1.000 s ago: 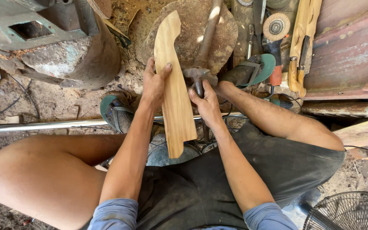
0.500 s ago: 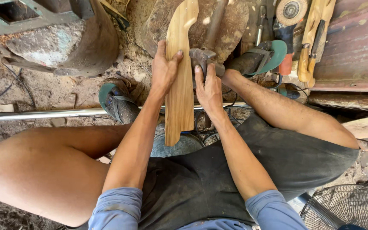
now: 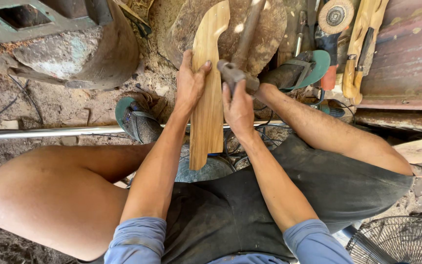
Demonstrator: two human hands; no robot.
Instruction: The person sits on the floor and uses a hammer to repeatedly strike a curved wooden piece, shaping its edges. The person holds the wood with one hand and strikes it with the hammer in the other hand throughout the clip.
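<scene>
Over the round wooden block [image 3: 269,29], both hands work a curved wooden plank [image 3: 208,98].
Left hand [image 3: 190,83] grips the plank's edge, holding it upright; right hand [image 3: 238,105] is clenched around a hammer [image 3: 235,73] beside it.

The wooden board [image 3: 208,93] is showing light yellow-brown with darker grain lines. The sandals [image 3: 135,119] are looking green. The shorts [image 3: 289,190] are looking dark grey, the sleeves [image 3: 137,239] blue, and the metal pipe [image 3: 50,132] is shining silver.

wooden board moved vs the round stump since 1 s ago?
Yes. The wooden board now reaches up over the round stump, its curved top nearer the stump's far edge; left hand grips it.
</scene>
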